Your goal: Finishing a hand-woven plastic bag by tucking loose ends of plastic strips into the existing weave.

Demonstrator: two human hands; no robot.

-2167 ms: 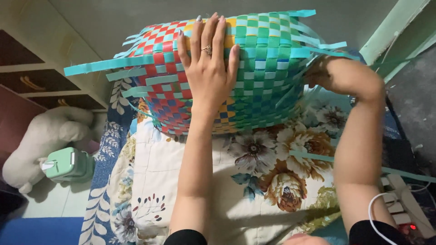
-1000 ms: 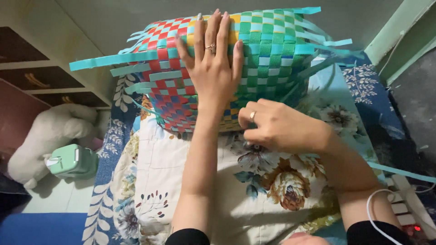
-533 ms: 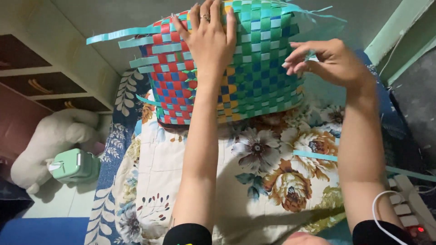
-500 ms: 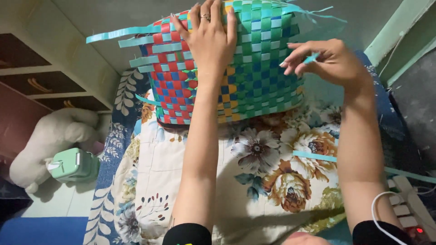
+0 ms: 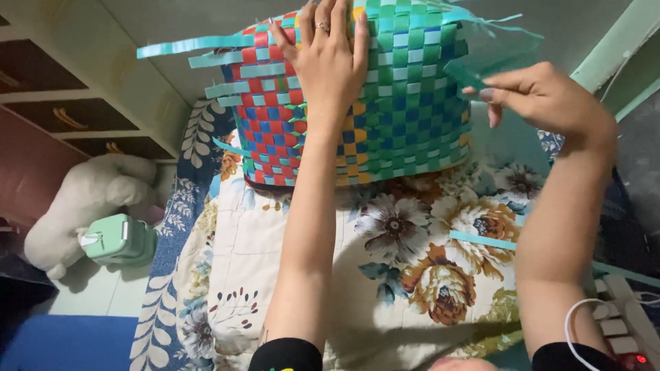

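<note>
A woven basket (image 5: 405,110) of green, red, blue and yellow plastic strips stands on a floral quilt (image 5: 412,254). Loose teal strip ends (image 5: 192,47) stick out on its left and upper right. My left hand (image 5: 330,51), with a ring on one finger, lies flat with spread fingers on the basket's side, pressing it. My right hand (image 5: 543,96) is at the basket's right edge, fingers pinched on a teal strip (image 5: 474,72) that runs from the weave.
A loose teal strip (image 5: 481,240) lies on the quilt at right. A white plush toy (image 5: 89,199) and a mint green box (image 5: 117,239) sit at left, below wooden drawers (image 5: 62,117). A white power strip (image 5: 619,323) with a cable is at bottom right.
My right hand went from the basket's right side down to its base, then back up to the right edge and pulled a teal strip outward. The left hand stayed pressed on the basket.
</note>
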